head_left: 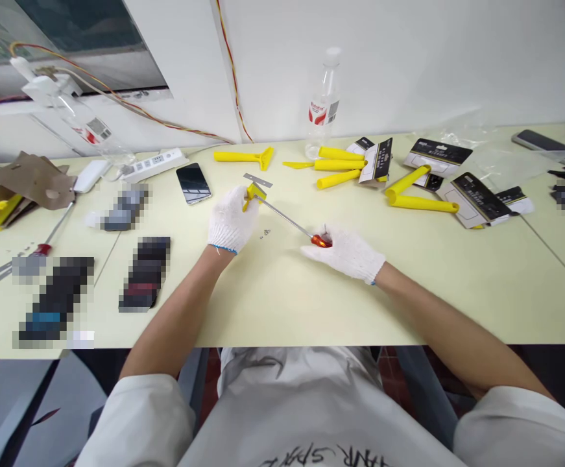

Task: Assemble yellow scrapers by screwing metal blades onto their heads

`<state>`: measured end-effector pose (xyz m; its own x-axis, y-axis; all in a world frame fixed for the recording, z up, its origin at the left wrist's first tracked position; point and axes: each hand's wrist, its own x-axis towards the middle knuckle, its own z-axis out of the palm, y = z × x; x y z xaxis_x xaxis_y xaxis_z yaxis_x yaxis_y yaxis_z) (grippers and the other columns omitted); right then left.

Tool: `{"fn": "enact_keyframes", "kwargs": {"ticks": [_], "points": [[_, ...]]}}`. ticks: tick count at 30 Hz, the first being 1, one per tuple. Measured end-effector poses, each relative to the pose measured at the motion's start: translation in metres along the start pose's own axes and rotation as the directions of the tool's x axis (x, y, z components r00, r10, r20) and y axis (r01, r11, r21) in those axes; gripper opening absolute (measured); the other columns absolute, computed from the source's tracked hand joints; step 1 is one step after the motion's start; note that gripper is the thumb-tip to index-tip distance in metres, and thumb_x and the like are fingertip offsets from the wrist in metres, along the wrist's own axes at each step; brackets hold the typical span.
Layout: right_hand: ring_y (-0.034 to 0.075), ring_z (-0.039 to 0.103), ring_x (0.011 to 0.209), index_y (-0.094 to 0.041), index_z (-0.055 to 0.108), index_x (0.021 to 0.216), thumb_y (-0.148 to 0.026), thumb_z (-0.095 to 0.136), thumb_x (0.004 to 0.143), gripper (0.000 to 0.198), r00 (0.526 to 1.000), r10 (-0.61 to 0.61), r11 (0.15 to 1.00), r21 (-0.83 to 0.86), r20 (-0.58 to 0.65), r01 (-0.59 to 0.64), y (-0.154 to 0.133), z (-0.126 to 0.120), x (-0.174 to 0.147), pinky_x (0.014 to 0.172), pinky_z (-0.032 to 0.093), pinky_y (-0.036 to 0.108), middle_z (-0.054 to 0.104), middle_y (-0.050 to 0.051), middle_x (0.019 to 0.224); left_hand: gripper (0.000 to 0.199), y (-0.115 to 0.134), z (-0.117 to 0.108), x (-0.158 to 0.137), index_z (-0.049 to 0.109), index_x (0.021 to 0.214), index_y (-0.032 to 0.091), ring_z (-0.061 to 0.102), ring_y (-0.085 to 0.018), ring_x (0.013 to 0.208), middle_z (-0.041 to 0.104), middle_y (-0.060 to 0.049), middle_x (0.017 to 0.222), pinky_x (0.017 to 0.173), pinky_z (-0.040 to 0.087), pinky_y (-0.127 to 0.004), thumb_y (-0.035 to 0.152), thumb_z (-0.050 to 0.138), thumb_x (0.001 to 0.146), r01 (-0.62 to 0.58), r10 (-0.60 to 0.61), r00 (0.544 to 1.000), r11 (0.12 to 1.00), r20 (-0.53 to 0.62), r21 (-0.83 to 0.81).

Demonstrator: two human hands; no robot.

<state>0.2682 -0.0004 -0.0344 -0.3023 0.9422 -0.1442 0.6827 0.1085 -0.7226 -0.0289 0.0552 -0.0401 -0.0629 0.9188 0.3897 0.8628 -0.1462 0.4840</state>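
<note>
White knit gloves cover both hands. My left hand (234,219) is closed around a yellow scraper (255,192), whose head shows past the fingers; its handle is mostly hidden. In my right hand (349,251) is a screwdriver (289,221) with an orange-red handle, its shaft pointing left so that the tip meets the scraper's head. A flat metal blade (257,179) lies just behind the scraper. Several small screws (266,233) rest on the table between the hands. Farther back lies another yellow scraper (228,157).
Yellow scraper handles (340,165) and black-and-white packaging cards (477,198) lie at the back right. A plastic bottle (322,110) stands by the wall. Phone (193,183), power strip (156,164) and another screwdriver (43,250) are on the left.
</note>
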Motion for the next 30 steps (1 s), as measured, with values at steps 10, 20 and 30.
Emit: {"fn": "enact_keyframes", "kwargs": {"ticks": [10,20,30], "points": [[0.030,0.076,0.090,-0.023,0.077,0.098,-0.052,0.065,0.114,0.036,0.982,-0.078,0.982,-0.182,-0.172,0.046,0.005,-0.003,0.004,0.079,0.052,0.039,0.084,0.011,0.098,0.009,0.003,-0.003,0.001,0.068,0.101,0.024,0.072,-0.028,0.092,0.076,-0.007,0.097,0.084,0.052,-0.038,0.026,0.073,0.109,0.034,-0.035,0.999,0.999,0.027,0.043],[0.019,0.062,0.058,-0.027,0.058,0.098,-0.051,0.085,0.098,0.035,0.986,0.161,0.955,0.249,0.029,-0.163,0.002,-0.005,0.001,0.060,0.044,0.031,0.071,-0.001,0.070,0.009,-0.001,-0.003,0.002,0.069,0.099,0.024,0.072,-0.028,0.090,0.077,-0.007,0.095,0.082,0.052,-0.039,0.023,0.073,0.107,0.012,-0.012,1.000,0.999,-0.008,0.034],[0.012,0.029,0.048,-0.026,0.067,0.101,-0.076,0.068,0.106,0.050,0.944,0.141,0.884,0.392,0.298,-0.256,0.004,-0.015,0.002,0.048,0.022,0.028,0.045,-0.007,0.063,0.005,0.000,-0.002,0.000,0.072,0.104,0.023,0.074,-0.028,0.091,0.077,-0.007,0.096,0.086,0.055,-0.040,0.023,0.075,0.108,0.018,-0.019,1.000,1.000,0.007,0.025]]}}
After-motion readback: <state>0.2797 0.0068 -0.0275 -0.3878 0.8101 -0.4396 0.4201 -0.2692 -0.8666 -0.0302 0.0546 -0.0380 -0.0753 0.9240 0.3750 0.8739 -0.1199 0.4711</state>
